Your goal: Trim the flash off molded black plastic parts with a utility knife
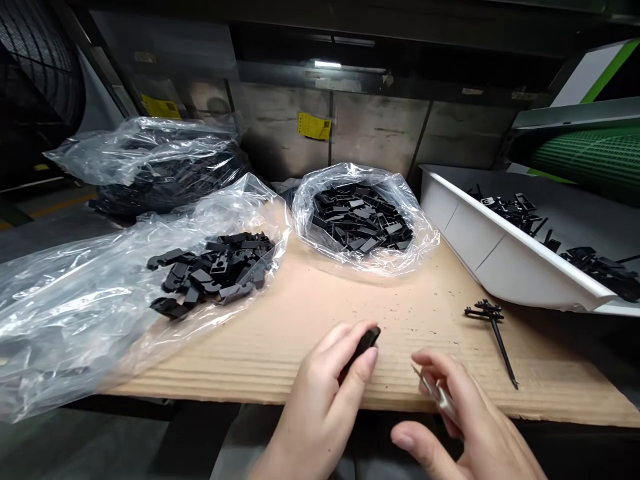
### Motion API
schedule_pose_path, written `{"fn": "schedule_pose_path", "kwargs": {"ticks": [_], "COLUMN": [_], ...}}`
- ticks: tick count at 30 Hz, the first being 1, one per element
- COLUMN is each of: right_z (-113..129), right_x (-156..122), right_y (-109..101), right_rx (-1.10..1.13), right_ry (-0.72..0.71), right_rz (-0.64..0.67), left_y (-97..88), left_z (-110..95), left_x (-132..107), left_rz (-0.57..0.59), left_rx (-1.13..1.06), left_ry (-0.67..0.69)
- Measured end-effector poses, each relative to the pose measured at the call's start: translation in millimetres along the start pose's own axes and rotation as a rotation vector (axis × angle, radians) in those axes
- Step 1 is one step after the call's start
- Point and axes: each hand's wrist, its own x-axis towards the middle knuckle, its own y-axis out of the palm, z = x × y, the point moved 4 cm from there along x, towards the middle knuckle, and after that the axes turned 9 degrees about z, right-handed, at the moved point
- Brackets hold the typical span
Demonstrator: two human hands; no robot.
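My left hand [325, 393] is closed on a small black plastic part [364, 344], pinched between thumb and fingers just above the near edge of the cardboard sheet [310, 333]. Close to its right, my right hand [465, 420] grips a thin metal tool [434, 391], its point aimed toward the black part. An open plastic bag [100, 293] at the left holds a heap of black parts [215, 270]. A second open bag [363, 220] of the same parts sits at the back centre.
A white tray [500, 257] at the right carries black plastic pieces. A black plastic sprue [495, 333] lies on the cardboard beside it. A third, fuller bag [160, 167] sits at the back left. A green conveyor [585, 153] is at the far right.
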Motion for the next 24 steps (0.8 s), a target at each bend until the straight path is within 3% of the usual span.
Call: {"fn": "schedule_pose_path", "kwargs": {"ticks": [3, 7, 12, 24], "right_z": [-6.4, -3.8, 0.6, 1.4], "right_x": [3.1, 7.3, 6.9, 7.7], "right_y": [1.1, 8.9, 19.6, 16.7], "right_rx": [-0.145, -0.014, 0.037, 0.044], "right_ry": [-0.012, 0.021, 0.015, 0.059], "right_rz": [0.056, -0.015, -0.057, -0.016], "left_y": [-1.2, 3.9, 8.2, 9.5], "left_z": [2.3, 6.9, 7.2, 7.3], "left_x": [-3.7, -8.7, -14.4, -13.4], "left_rz": [-0.114, -0.228, -0.247, -0.250], "left_rx": [0.342, 0.522, 0.602, 0.655], "left_ry": [0.128, 0.247, 0.350, 0.396]}}
